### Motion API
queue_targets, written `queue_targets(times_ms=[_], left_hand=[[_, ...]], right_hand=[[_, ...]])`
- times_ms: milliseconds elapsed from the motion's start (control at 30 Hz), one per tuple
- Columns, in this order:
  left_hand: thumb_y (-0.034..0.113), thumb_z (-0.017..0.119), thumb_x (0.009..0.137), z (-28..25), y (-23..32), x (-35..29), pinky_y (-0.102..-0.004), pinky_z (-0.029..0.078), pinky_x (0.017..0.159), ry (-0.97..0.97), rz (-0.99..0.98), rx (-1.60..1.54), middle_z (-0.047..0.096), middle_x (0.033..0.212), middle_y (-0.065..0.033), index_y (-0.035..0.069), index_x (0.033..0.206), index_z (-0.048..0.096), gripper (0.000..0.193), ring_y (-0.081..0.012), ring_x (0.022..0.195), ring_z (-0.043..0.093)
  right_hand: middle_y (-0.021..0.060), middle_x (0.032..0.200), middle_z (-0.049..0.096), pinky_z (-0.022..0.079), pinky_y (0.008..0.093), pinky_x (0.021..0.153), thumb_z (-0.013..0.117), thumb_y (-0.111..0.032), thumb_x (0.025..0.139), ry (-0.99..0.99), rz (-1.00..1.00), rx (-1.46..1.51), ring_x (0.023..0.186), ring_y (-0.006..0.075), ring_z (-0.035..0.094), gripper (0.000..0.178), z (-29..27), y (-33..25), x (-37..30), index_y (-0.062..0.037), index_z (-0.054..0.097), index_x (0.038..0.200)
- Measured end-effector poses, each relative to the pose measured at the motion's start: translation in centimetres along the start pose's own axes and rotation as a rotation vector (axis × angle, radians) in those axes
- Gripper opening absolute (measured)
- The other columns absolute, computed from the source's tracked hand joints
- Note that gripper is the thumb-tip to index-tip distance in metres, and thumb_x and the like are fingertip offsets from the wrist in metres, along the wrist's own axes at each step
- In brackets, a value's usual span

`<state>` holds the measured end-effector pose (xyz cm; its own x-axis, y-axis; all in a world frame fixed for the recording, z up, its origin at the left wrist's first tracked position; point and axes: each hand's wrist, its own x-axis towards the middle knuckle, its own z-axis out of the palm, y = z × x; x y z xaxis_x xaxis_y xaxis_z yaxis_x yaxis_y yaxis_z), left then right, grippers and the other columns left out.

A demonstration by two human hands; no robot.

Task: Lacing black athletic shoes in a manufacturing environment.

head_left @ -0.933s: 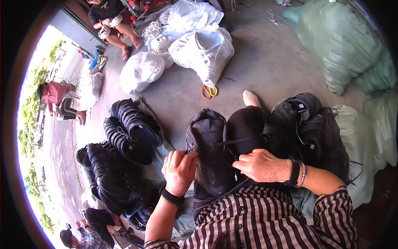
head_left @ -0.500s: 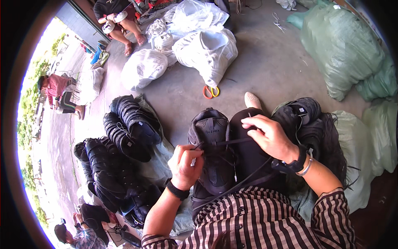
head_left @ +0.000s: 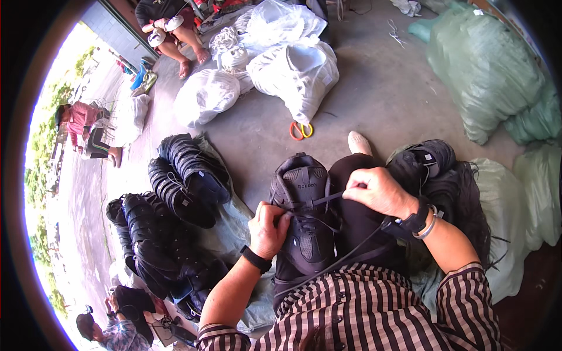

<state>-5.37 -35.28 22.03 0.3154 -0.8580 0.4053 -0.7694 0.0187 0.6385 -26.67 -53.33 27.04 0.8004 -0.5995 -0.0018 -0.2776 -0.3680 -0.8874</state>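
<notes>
A black sports shoe point(head_left: 305, 248) rests on my lap, its heel end pointing away from me. A flat black shoelace point(head_left: 329, 198) crosses its throat. My left hand point(head_left: 269, 229) is closed at the shoe's left edge by the eyelets, thumb and finger pinching what looks like the lace; the fingertips partly hide it. Right of the shoe, my right hand point(head_left: 381, 192) pinches the other stretch of lace and holds it out fairly straight. A long loose lace runs across my lap below that hand.
Black shoes are piled at left point(head_left: 155, 245) and right point(head_left: 430, 161). Orange-and-yellow-handled scissors point(head_left: 301, 130) lie on the floor before white bags point(head_left: 293, 79). Large green sacks point(head_left: 486, 76) stand at far right. Other people sit at far left and back left.
My left hand has come in closer against the shoe's edge. My right hand's fingers have curled in more, and the hand sits slightly lower. The view has shifted slightly.
</notes>
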Motion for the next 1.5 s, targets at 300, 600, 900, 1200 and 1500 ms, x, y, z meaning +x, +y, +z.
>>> queue_targets(times_ms=[300, 600, 900, 1200, 1500], left_hand=[[0.017, 0.069, 0.081, -1.1, 1.1, -1.2, -0.0315, 0.045, 0.067, 0.034, -0.271, -0.037, 0.052, 0.091, -0.0099, 0.002, 0.108, 0.055, 0.034, -0.0205, 0.071, 0.051], [0.013, 0.058, 0.093, -1.4, 1.1, -1.7, -0.0222, 0.04, 0.054, 0.088, -0.516, -0.431, 0.051, 0.069, -0.0007, 0.003, 0.087, 0.051, 0.013, -0.0076, 0.057, 0.044], [0.018, 0.053, 0.096, -4.0, 2.1, 1.9, -0.0186, 0.028, 0.044, 0.049, -0.772, -1.001, 0.049, 0.066, 0.0029, 0.009, 0.104, 0.056, 0.013, -0.003, 0.048, 0.034], [0.019, 0.053, 0.096, -4.3, 1.2, 2.2, -0.0216, 0.035, 0.047, 0.055, -0.781, -1.125, 0.05, 0.066, 0.0024, 0.008, 0.103, 0.058, 0.014, -0.0043, 0.049, 0.036], [0.018, 0.054, 0.095, -4.4, 1.7, 2.4, -0.0217, 0.03, 0.047, 0.108, -0.791, -1.168, 0.048, 0.066, 0.0034, 0.009, 0.103, 0.06, 0.013, -0.004, 0.049, 0.032]], right_hand=[[0.0083, 0.072, 0.057, 0.046, 0.0296, 0.054, 0.068, -0.002, 0.078, 0.363, -0.263, -0.192, 0.057, 0.0199, 0.056, 0.007, -0.2, -1.8, -2.1, -0.0036, 0.062, 0.079], [0.0098, 0.08, 0.048, 0.051, 0.0322, 0.058, 0.062, -0.005, 0.075, 0.068, -0.398, -0.585, 0.071, 0.0242, 0.059, 0.014, 4.2, -1.6, -2.0, -0.0047, 0.051, 0.083], [0.0087, 0.071, 0.053, 0.049, 0.0332, 0.057, 0.065, -0.004, 0.077, 0.177, -0.288, -0.354, 0.065, 0.0248, 0.061, 0.009, 2.6, -2.2, -2.1, -0.0023, 0.06, 0.084], [0.0024, 0.082, 0.054, 0.045, 0.0239, 0.057, 0.073, 0.004, 0.069, 0.013, -0.185, -0.039, 0.064, 0.0104, 0.054, 0.017, 0.9, -2.4, -2.8, -0.0025, 0.06, 0.078], [0.0079, 0.079, 0.054, 0.048, 0.0327, 0.056, 0.066, 0.001, 0.073, 0.245, -0.413, -0.349, 0.066, 0.0266, 0.06, 0.02, 2.5, -2.7, -1.6, -0.0066, 0.056, 0.089]])
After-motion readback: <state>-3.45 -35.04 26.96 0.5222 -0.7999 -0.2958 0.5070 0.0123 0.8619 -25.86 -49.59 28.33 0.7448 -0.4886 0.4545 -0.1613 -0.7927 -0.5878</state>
